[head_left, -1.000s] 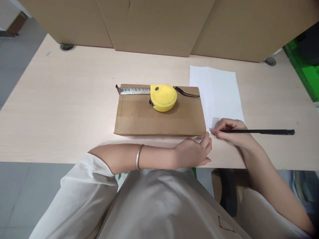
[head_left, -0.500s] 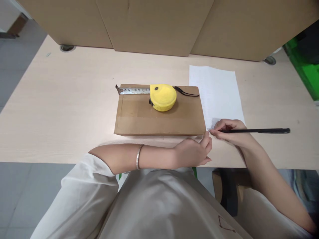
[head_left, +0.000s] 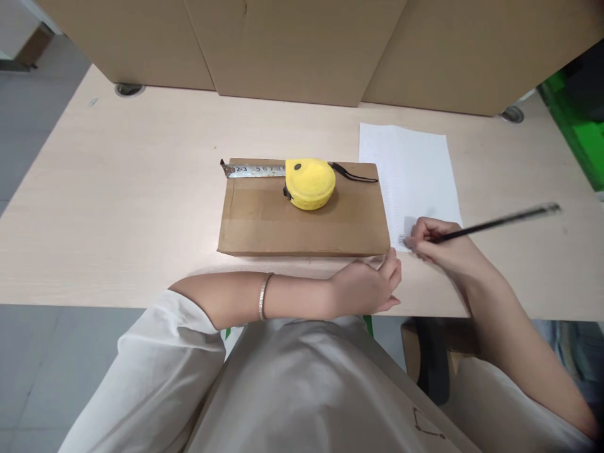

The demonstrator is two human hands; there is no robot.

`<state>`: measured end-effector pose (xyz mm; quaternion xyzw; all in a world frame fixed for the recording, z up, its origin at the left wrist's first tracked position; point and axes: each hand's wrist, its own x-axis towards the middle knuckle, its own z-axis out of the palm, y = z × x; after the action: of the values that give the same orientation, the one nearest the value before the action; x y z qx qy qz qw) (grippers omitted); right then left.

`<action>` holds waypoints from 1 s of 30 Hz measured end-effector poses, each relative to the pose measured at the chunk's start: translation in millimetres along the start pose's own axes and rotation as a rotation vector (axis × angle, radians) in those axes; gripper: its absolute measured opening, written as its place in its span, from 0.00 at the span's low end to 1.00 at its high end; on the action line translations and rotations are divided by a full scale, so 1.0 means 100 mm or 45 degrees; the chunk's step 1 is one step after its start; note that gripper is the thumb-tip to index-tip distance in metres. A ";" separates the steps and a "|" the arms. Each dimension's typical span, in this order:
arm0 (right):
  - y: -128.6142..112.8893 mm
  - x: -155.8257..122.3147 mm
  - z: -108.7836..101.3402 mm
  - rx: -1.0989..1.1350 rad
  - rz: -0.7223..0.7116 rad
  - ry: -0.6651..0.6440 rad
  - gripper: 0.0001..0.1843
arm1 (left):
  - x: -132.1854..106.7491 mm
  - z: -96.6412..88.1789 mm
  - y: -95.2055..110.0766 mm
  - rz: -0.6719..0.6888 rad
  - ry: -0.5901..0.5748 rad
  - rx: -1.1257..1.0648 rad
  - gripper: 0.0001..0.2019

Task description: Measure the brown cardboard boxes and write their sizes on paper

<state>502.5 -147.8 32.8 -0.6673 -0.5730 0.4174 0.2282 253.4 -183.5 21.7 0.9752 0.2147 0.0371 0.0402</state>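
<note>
My right hand (head_left: 436, 241) pinches a long black pen (head_left: 495, 223) over the lower left part of a white sheet of paper (head_left: 418, 167). Small marks run down the sheet's left side, too fine to read. Beside the near right corner of a brown cardboard box (head_left: 283, 233) lies my left hand (head_left: 368, 286), loosely bent, its thumb apart from the fingers and nothing seen in it. A yellow tape measure (head_left: 310, 184) rests on the box. Its metal blade (head_left: 257, 170) reaches left along the far edge, with the hooked end past the box's left side.
Tall brown cardboard panels (head_left: 292, 50) stand along the back of the pale wooden table (head_left: 117, 207). Two round cable holes sit near the panels, the left one (head_left: 129, 90) and the right one (head_left: 513, 114). Something green (head_left: 578, 138) shows beyond the right edge.
My right hand has moved slightly up and to the right on the paper, and the pen's far end has risen. My left hand, the box and the tape measure stay in place.
</note>
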 end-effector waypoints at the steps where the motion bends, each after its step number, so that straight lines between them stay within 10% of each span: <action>1: -0.03 0.03 -0.03 -0.044 0.034 0.012 0.42 | 0.00 0.00 0.00 -0.002 0.002 0.001 0.34; 7: -0.19 0.35 -0.14 -0.851 0.221 0.213 0.40 | -0.01 -0.01 0.01 0.014 0.025 0.036 0.34; 11: -0.28 0.47 -0.04 -0.876 0.283 0.247 0.37 | -0.01 0.00 0.01 0.027 0.032 0.074 0.35; 16: -0.83 0.32 0.10 -0.856 -0.216 0.555 0.24 | -0.02 -0.07 0.01 0.035 0.064 0.117 0.31; 18: -1.15 0.29 0.23 -0.734 -0.584 0.432 0.22 | -0.08 -0.19 0.02 0.121 0.176 0.166 0.25; 21: -1.54 0.38 0.53 -0.771 -0.981 0.142 0.45 | -0.26 -0.43 0.03 0.306 0.239 0.139 0.22; 30: -1.97 0.76 1.01 -0.849 -0.954 -0.161 0.31 | -1.43 -0.82 -0.54 0.101 0.921 -0.109 0.16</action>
<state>306.2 -45.9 109.3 -0.4259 -0.8880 0.1407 0.1018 94.1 -190.1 90.4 0.9040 0.1753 0.3900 0.0009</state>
